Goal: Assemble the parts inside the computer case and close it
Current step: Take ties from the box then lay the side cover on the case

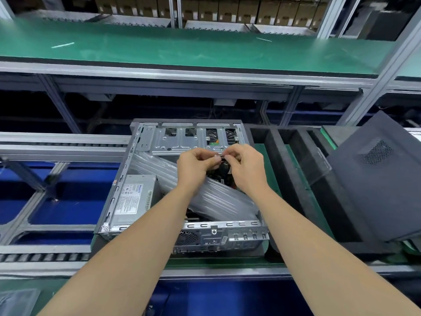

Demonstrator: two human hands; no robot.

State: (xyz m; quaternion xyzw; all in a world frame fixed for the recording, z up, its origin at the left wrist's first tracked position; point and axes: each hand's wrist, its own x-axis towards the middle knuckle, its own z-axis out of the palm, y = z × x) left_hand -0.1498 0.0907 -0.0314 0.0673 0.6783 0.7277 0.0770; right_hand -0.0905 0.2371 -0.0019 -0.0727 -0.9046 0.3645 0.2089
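Head view: left hand (pixel 193 166) and right hand (pixel 247 166) meet over the open computer case (pixel 145 142). Curled fingers (pixel 231 154) of both pinch a small dark part (pixel 220 157), one end each, long axis left-right, above the case's far half. Neither hand is nearer. Power supply label (pixel 134 198) is too blurred to read. Side panel (pixel 376 192) lies off to the right.

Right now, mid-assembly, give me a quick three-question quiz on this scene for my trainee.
1. True or false: the side panel is already fitted on the computer case.
2. What sits in the case's near-left corner? A) power supply B) keyboard C) monitor
3. What do the left hand and right hand pinch together above the case?
Key: 1 false, it lies apart on the right; 2 A; 3 a small dark part.
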